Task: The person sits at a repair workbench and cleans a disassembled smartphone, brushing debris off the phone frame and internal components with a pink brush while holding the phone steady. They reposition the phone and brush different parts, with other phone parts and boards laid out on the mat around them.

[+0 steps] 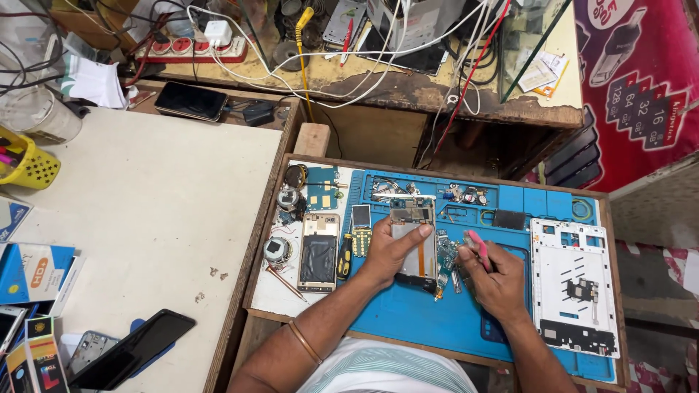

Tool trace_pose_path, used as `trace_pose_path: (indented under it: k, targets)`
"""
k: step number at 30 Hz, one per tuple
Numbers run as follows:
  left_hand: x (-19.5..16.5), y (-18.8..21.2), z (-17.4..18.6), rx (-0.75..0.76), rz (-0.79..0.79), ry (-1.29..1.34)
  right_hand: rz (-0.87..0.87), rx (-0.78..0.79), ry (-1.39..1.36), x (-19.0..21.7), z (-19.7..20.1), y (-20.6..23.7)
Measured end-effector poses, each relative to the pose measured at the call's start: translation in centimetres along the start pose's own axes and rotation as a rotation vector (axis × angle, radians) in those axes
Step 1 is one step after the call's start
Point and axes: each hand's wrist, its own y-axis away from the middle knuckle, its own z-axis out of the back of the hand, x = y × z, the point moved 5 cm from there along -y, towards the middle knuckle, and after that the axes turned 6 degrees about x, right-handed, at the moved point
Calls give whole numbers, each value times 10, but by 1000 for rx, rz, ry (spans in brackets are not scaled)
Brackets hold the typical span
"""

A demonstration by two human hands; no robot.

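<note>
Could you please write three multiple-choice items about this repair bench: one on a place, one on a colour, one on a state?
1. Where does the white phone frame lie?
A. at the right end of the blue mat
B. on the white table
C. on the wooden shelf

2. What colour is the handle of the tool in the right hand?
A. green
B. pink
C. black

3. In what state is the phone under the left hand?
A. closed and switched on
B. wrapped in a box
C. opened, with inner parts bare

Answers: 1 A, the frame rests on the blue mat to the right of both hands. 2 B, a pink handle sticks out above the fingers. 3 C, its circuit board and metal plate are uncovered.
</note>
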Motion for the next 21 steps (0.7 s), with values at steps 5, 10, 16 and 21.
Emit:
trace_pose_path:
  k: [5,10,16,21]
  targets:
    - [-3,-1,-2,3,-2,-8,56,6,61,9,0,-3]
    - [-7,0,0,-25,15,0,78,33,103,14,-3,-4]
    - [-8,0,0,-21,-17,-19,76,45,115,13,-3,-4]
    - [-9,2,1,-24,-108,-19,46,129,-83,5,-6,-2]
